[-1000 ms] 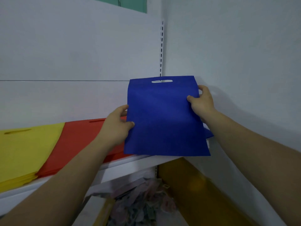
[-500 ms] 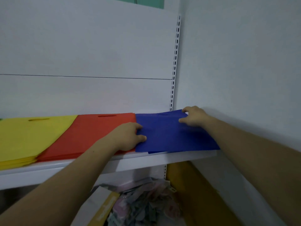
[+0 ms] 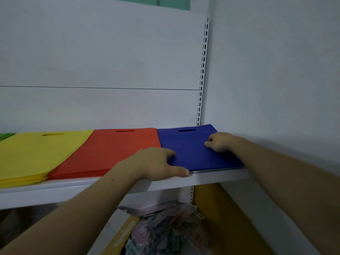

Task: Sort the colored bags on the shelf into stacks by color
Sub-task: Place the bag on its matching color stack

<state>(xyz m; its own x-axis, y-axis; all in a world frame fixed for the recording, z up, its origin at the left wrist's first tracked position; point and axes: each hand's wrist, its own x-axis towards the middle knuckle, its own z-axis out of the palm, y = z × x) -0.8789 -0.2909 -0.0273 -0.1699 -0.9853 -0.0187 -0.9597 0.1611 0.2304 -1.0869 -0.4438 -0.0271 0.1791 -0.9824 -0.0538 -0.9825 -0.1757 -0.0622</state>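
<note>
4 bag stacks, 1 per colour: green stack (image 3: 5, 136) (sliver, left edge), yellow stack (image 3: 36, 153), red stack (image 3: 114, 150), blue stack (image 3: 191, 151). Bags per stack: can't count. 3 handle cut-outs (image 3: 125, 131) vis., 1 ea. on yellow, red, blue. 2 hands: left hand (image 3: 158, 163), right hand (image 3: 219, 142). 1 shelf (image 3: 211, 178), 1 slotted upright (image 3: 202, 70).

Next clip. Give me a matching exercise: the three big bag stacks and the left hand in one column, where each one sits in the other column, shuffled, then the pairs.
Column one:
1. yellow stack
2. red stack
3. blue stack
4. left hand

Column two:
a. right end of the shelf, by the side wall
b. on the blue stack's front left corner
c. left of the red stack
d. between the yellow and blue stacks

Pairs: 1-c; 2-d; 3-a; 4-b
</note>
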